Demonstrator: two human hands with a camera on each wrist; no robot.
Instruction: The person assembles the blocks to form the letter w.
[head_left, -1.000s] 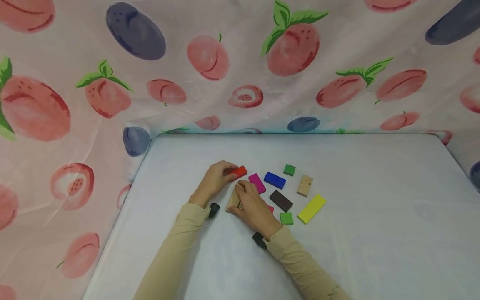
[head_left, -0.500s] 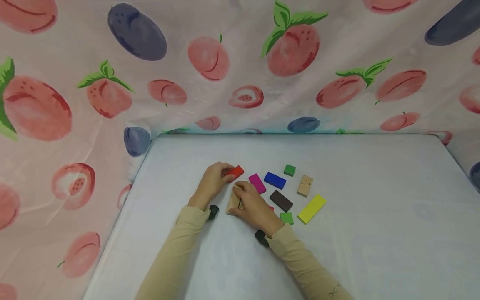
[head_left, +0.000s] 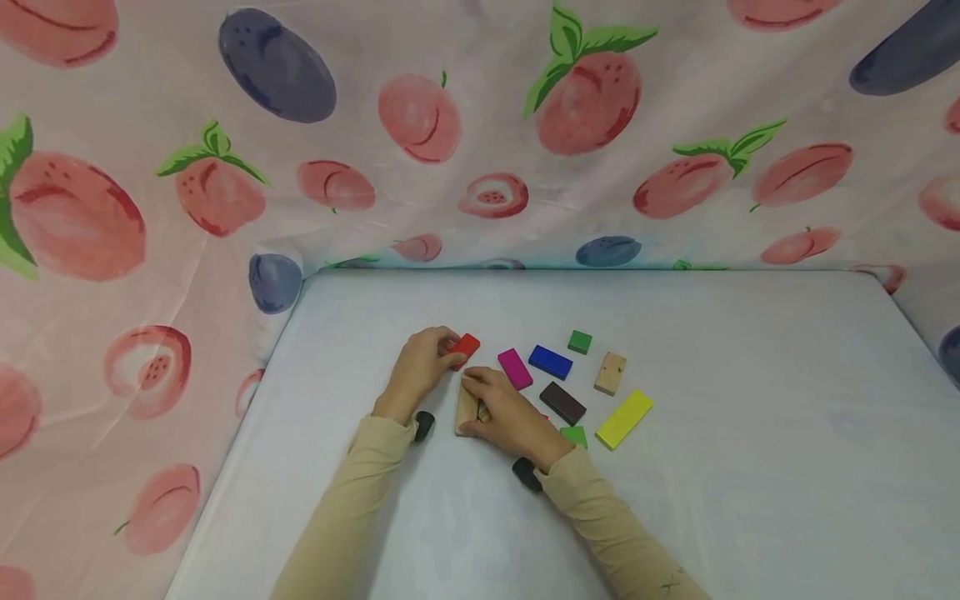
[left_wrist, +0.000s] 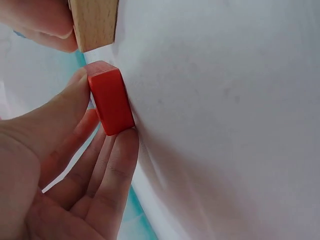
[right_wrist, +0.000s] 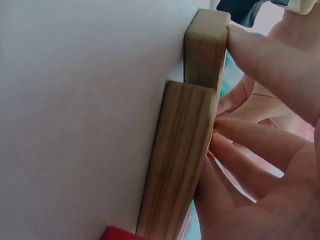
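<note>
My left hand (head_left: 420, 367) pinches a red block (head_left: 466, 350) between thumb and fingers; in the left wrist view the block (left_wrist: 112, 100) is close to the white surface. Just below it in the head view, my right hand (head_left: 513, 417) holds a plain wooden block (head_left: 466, 407) by its two ends, thumb at the near end and fingertips at the far one. A second wooden block (right_wrist: 177, 160) lies alongside, largely covered by the right hand in the head view. The red block's near end is close to the held wooden block's far end.
Right of the hands lie magenta (head_left: 515, 368), blue (head_left: 551, 362), dark brown (head_left: 562, 402), yellow (head_left: 625, 419), dark green (head_left: 579, 342), light green (head_left: 574, 436) and wooden (head_left: 611, 373) blocks. A reddish block (right_wrist: 120, 234) peeks out by the right hand. Fruit-print cloth (head_left: 420, 200) hangs behind.
My left hand has shifted slightly left, turning the red block more lengthwise. The right hand has moved a little nearer and right, with its wooden block turned straighter.
</note>
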